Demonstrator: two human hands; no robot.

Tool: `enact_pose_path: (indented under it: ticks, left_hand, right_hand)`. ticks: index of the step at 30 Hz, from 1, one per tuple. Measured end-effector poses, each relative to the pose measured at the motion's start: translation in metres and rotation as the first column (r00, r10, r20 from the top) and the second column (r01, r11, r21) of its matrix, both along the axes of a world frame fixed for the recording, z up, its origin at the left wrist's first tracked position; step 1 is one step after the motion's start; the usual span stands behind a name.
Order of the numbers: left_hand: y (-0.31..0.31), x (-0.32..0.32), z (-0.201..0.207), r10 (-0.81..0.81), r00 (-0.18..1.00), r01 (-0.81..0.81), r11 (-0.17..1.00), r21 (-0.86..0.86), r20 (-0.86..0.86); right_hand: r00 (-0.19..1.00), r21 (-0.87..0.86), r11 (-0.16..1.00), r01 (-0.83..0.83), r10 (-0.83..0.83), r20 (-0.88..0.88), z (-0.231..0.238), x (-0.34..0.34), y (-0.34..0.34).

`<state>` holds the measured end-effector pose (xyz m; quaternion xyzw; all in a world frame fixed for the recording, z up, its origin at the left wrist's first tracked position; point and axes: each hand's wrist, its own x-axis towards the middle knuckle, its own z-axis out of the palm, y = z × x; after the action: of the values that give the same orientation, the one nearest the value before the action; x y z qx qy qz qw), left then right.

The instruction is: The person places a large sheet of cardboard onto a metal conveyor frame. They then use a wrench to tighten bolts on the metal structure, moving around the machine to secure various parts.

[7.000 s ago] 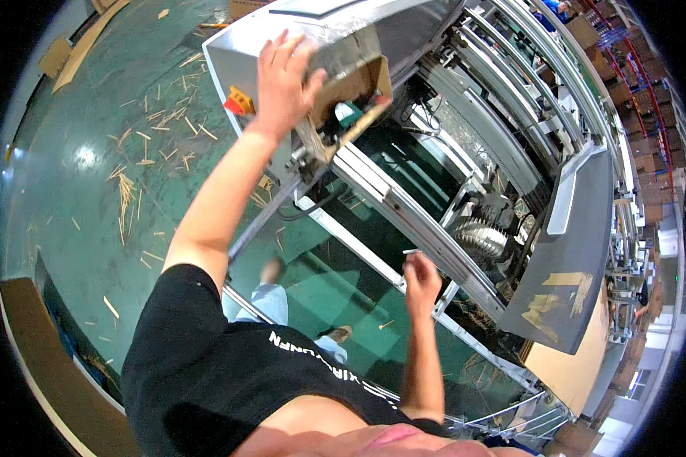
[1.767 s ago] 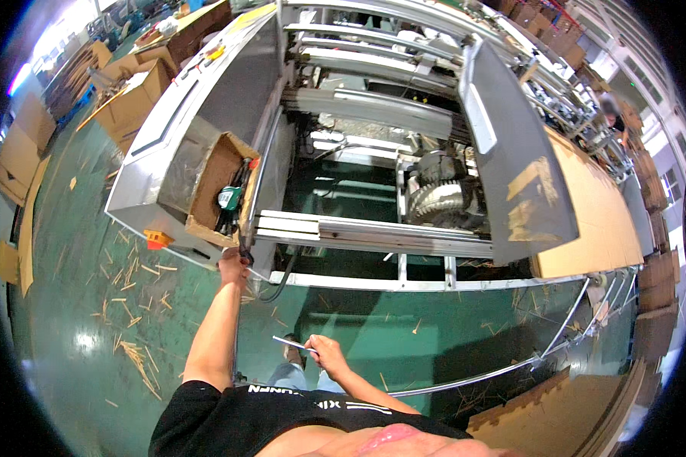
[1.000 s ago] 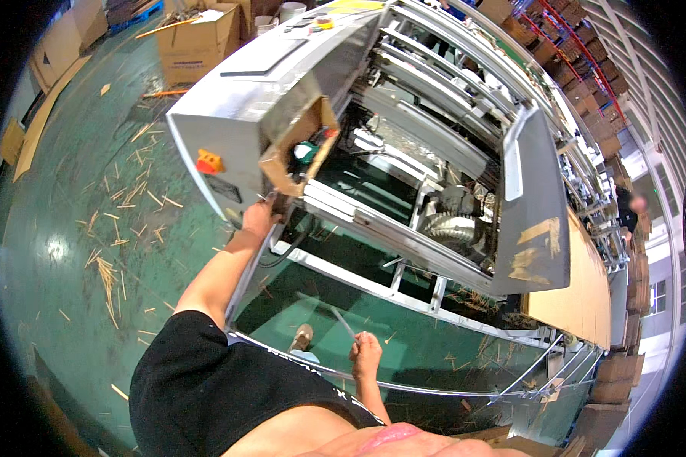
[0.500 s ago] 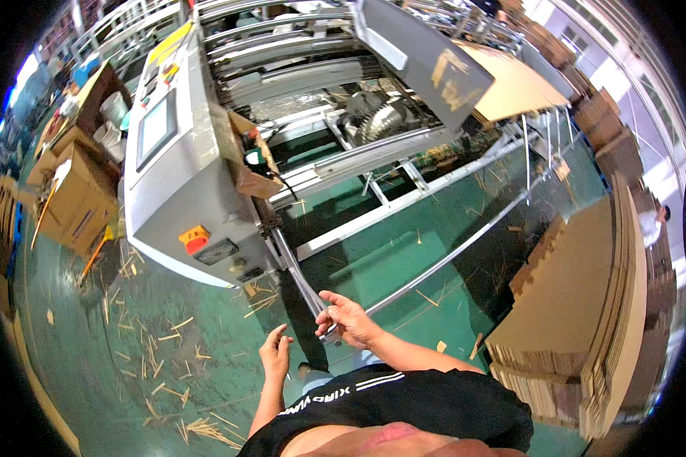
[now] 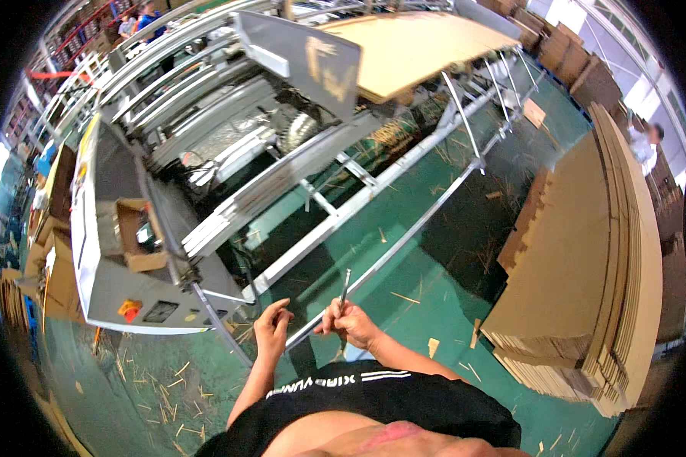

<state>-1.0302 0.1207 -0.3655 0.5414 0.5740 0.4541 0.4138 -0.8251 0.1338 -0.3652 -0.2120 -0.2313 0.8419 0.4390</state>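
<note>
Grey metal machine (image 5: 282,177), with the person's two hands set apart from each other in front of it; the right hand (image 5: 352,324) grips a thin rod (image 5: 346,286) that points up from its fingers, tilted slightly, before the machine; the left hand (image 5: 270,327), nearer the machine's left end, has bent fingers and a thumb parted from them; a silver bar (image 5: 427,222) runs in front of the machine; a small box (image 5: 145,261) and a red knob (image 5: 130,311) mark the machine's left end; stacked cardboard (image 5: 556,305) stands right of the machine; thin sticks (image 5: 183,369) litter the green floor (image 5: 419,320) before the machine's left end.
</note>
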Motion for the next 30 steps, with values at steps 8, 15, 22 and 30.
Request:
enact_pose_path:
  ticks: [8, 15, 22, 30]
  left_hand:
    - [0.15, 0.269, 0.017, -0.514, 0.855, 0.513, 0.858, -0.032, -0.068]
    - [0.296, 0.493, -0.009, -0.718, 0.687, 0.725, 0.688, 0.039, -0.112]
    - [0.416, 0.765, 0.0, -0.783, 0.426, 0.904, 0.373, 0.206, -0.453]
    - [0.505, 1.023, 0.034, -0.829, 0.077, 0.956, 0.218, -0.194, -0.554]
  right_hand:
    - [0.823, 0.079, 0.856, 0.51, -0.513, 0.245, 0.018, 0.264, 0.083]
    - [0.501, 0.223, 0.555, 0.802, -0.827, 0.255, 0.001, 0.511, 0.152]
    - [0.225, 0.083, 0.258, 0.963, -0.932, 0.283, -0.015, 0.718, 0.172]
    - [0.181, -0.021, 0.183, 0.983, -0.936, 0.301, -0.063, 0.911, 0.268]
